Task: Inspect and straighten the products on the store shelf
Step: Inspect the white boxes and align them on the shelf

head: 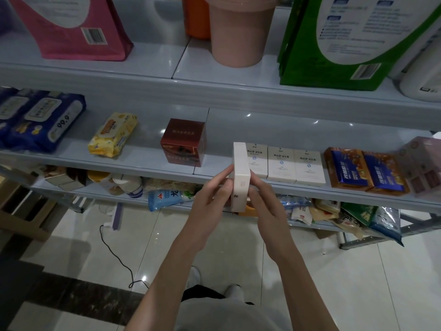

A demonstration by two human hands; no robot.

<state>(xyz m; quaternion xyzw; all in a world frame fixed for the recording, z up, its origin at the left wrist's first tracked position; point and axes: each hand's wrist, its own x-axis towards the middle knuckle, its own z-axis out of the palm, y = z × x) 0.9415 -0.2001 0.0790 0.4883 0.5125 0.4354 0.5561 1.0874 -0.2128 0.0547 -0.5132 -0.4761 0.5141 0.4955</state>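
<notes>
I hold a slim white box (241, 173) edge-on in front of the middle shelf (143, 161). My left hand (210, 199) grips its left side and my right hand (265, 201) grips its right side, fingers wrapped round its lower half. Just behind it, three matching white boxes (296, 166) stand upright in a row on the shelf. A dark red box (183, 142) stands left of them. A yellow wipes pack (112, 134) lies tilted further left.
Blue wipes packs (40, 120) lie at the far left, orange-and-blue packets (365, 170) and pinkish boxes (420, 163) at the right. The top shelf carries a pink bag (71, 25), a pink bucket (238, 32) and a green bag (346, 39). Mixed bags crowd the lowest shelf (167, 194).
</notes>
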